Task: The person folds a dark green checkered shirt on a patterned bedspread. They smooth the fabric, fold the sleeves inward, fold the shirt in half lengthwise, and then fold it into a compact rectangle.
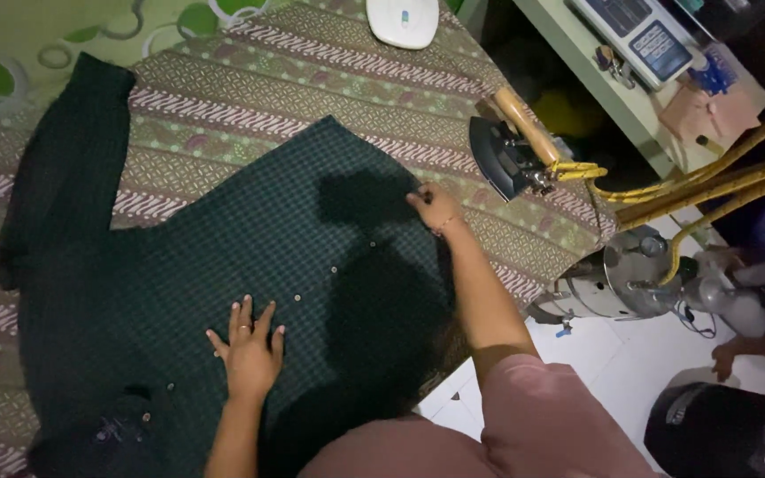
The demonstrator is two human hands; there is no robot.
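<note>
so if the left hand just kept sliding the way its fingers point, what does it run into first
The left hand lies flat on the dark checked shirt, fingers pointing up the cloth. Going straight on, it would probably cross a small shirt button first, then more shirt, then the patterned ironing cover.

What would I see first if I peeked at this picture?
A big dark checked shirt lies spread over the patterned cloth, filling the middle. The left hand presses flat on it by the buttons, and the right hand touches its edge. An iron rests at the cloth's right edge.
</note>
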